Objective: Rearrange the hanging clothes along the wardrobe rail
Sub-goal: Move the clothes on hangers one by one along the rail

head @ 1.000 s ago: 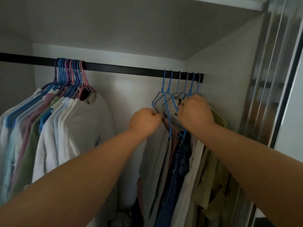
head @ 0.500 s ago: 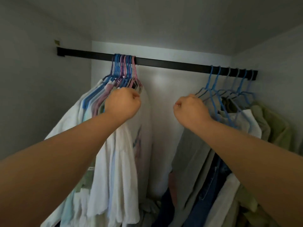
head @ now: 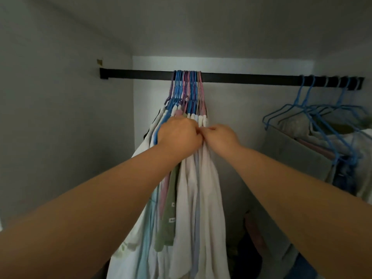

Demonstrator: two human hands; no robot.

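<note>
Under the rail (head: 241, 78), left of its middle, a tight bunch of hangers (head: 187, 91) carries pale shirts (head: 203, 188), with one green shirt (head: 169, 208) among them. Hooks packed together, blue, purple and pink.

Both hands meet at the shirts' shoulders, just below the hanger necks. Left hand (head: 178, 133): fingers curled round the shoulders of the near shirts, seemingly gripping cloth and hanger arms together. Right hand (head: 220, 136): fingers curled, pinching the shoulder of the rightmost white shirt. The two hands touch at the knuckles.

Second group: blue hangers (head: 314, 109) with darker clothes (head: 302, 150), at the far right end of the rail, well apart from the bunch. Bare rail between the two groups.

Key relation: the rail runs left to right, so any shift goes along that axis. Open rail lies to the right of the bunch, on the right hand's side; more bare rail to the left, toward the bracket. The right hand holds the outermost shirt, so it looks best placed to draw it rightward while the left steadies the rest. A judgement only.

Writing: small white marks on the green shirt, too small to read. No brand or label legible.
</note>
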